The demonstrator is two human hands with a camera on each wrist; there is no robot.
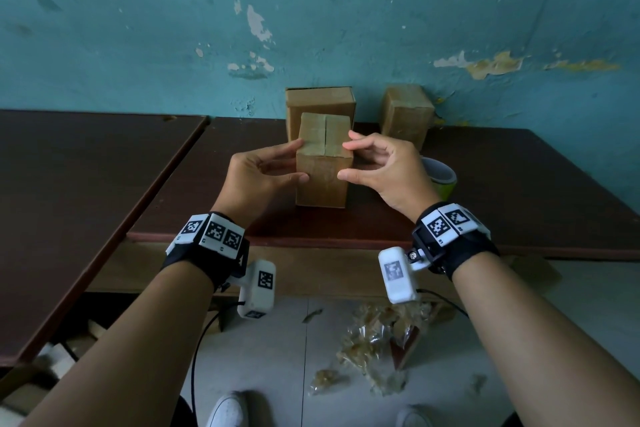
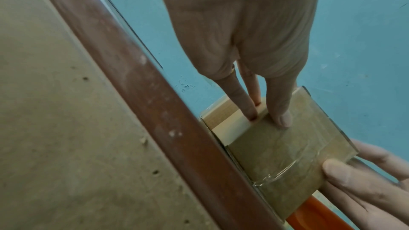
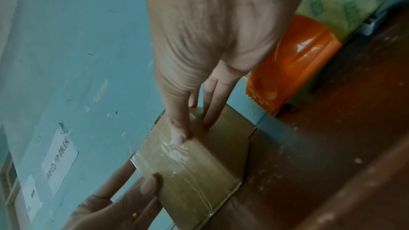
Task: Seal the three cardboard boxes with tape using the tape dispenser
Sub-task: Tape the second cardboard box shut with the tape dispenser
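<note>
A small upright cardboard box (image 1: 322, 180) stands mid-table, its top flaps closed along a centre seam. Glossy clear tape runs over its front face (image 3: 177, 155). My left hand (image 1: 301, 161) holds its left side, thumb on the front and fingers (image 2: 281, 118) at the top edge. My right hand (image 1: 344, 160) holds the right side the same way, its thumb (image 2: 338, 169) on the front. A larger box (image 1: 320, 100) stands right behind, and a third box (image 1: 407, 114) stands at the back right. The orange tape dispenser (image 3: 292, 69) with its green roll (image 1: 441, 177) lies beside my right hand.
The dark brown table (image 1: 519, 184) ends in a front edge (image 1: 311, 236) near my wrists. A second table (image 1: 86, 184) adjoins on the left, with a narrow gap between. The teal wall (image 1: 311, 28) stands close behind the boxes. Crumpled plastic wrap (image 1: 374, 347) litters the floor.
</note>
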